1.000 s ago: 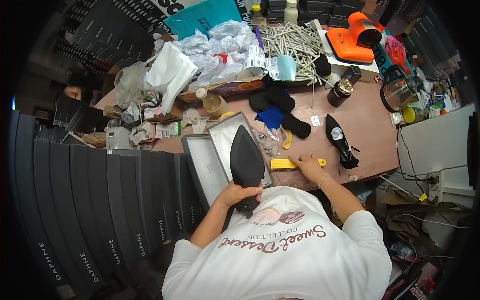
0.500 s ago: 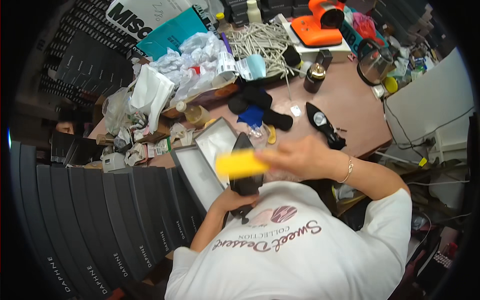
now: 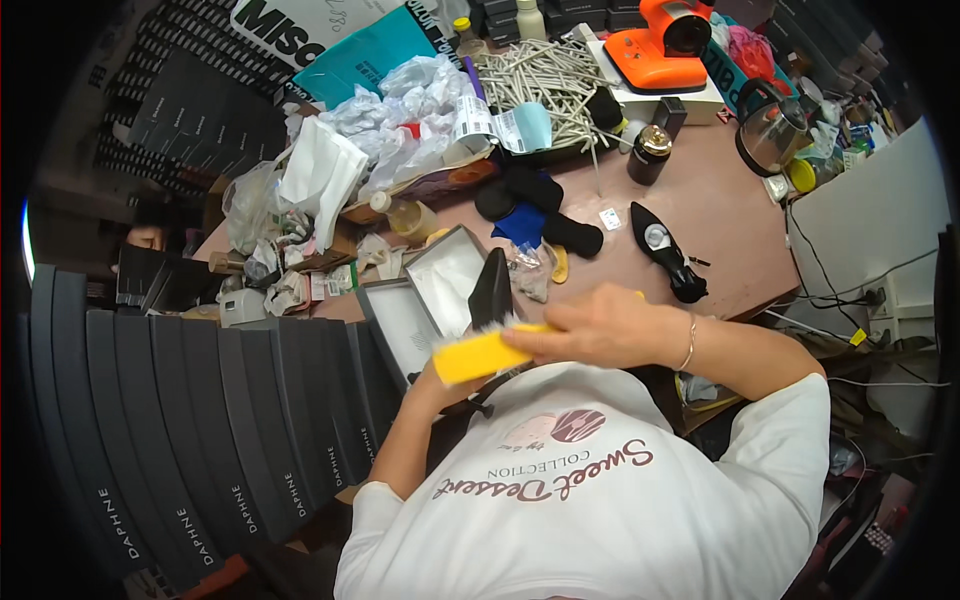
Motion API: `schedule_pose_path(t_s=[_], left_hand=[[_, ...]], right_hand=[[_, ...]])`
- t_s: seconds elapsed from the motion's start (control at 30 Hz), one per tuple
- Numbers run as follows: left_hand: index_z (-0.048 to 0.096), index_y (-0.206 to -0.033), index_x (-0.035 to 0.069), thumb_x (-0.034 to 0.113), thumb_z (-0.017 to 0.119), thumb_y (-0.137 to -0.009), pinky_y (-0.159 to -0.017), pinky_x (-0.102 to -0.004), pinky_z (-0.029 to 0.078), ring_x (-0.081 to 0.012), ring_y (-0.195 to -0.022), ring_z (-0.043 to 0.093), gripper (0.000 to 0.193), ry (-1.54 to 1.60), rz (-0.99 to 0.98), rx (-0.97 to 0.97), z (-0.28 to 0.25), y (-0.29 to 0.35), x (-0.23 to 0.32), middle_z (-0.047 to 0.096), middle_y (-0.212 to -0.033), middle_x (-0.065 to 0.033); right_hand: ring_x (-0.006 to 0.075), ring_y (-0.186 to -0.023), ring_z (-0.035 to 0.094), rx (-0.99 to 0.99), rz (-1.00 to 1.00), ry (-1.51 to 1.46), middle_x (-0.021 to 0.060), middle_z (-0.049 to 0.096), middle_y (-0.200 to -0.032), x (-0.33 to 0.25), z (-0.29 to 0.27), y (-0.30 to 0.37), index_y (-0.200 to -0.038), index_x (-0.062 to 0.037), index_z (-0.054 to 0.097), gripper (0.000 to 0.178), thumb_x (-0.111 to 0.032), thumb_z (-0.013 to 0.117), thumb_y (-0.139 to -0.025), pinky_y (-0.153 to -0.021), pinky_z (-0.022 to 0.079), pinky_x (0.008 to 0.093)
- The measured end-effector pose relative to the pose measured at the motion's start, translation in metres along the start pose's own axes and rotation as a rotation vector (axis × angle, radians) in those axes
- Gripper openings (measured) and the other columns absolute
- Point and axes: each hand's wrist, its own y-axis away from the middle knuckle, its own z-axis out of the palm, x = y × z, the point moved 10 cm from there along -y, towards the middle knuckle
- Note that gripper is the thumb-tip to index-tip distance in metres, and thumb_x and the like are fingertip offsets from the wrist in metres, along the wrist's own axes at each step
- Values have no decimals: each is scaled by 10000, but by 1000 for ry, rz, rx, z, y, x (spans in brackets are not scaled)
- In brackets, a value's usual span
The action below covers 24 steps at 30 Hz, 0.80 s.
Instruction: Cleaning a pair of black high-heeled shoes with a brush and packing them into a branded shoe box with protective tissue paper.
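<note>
In front of my chest, my left hand (image 3: 432, 392) is closed around a black pointed shoe (image 3: 489, 288), its toe pointing away from me. My right hand (image 3: 612, 328) grips a yellow brush (image 3: 478, 358) with pale bristles. The brush lies across the shoe and hides its middle and most of my left fingers; whether the bristles touch the shoe I cannot tell. Behind the shoe is an open grey shoe box (image 3: 448, 272) with white paper inside. A second black pointed shoe (image 3: 660, 240) with a bow-like detail lies on its own on the table.
Black cloth pieces (image 3: 575, 237) and a clear plastic wrapper (image 3: 530, 275) lie on the table (image 3: 740, 240). Farther back are a heap of pale sticks (image 3: 550, 85), crumpled plastic bags (image 3: 410, 100), an orange machine (image 3: 655, 60) and a glass kettle (image 3: 770, 130). Dark boxes (image 3: 200, 430) line my left side.
My right hand has brought the brush lower and nearer my body, tilting it so its bristles show. The view has shifted slightly. My left hand keeps hold of the shoe.
</note>
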Motion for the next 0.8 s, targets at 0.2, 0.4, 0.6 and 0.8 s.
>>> schedule_pose_path(t_s=[0.2,0.4,0.6,0.8], left_hand=[[438,-1230,-17,215,700,-794,-724,-487,490,-430,-849,629,559,-184,-613,-224,-7,-10,-6,647,-862,-261],[280,-1421,19,316,680,-853,-807,-368,495,-321,-940,627,755,221,-672,-164,37,-11,18,617,-1066,-196],[378,-1315,35,262,528,-951,-637,-281,526,-168,-710,638,454,1513,-853,253,89,17,19,610,-859,-97],[521,-1094,40,396,496,-957,-532,-269,523,-169,-626,628,383,1385,-921,380,136,76,-8,617,-825,-87]], right_hand=[[353,-910,647,-56,399,-446,232,627,-1031,104,72,16,-1422,-47,346,722,-355,655,-846,-763,518,379],[145,-974,597,-114,627,-1439,90,627,-1094,47,153,10,-1286,6,449,554,-203,694,-836,-868,485,284],[113,-851,610,-383,536,-1835,76,648,-1050,-1,156,7,-1269,-8,456,474,-213,628,-877,-766,514,258],[230,-642,598,219,-45,-588,94,611,-800,-7,48,54,-1444,-162,372,698,-233,697,-830,-592,495,330]])
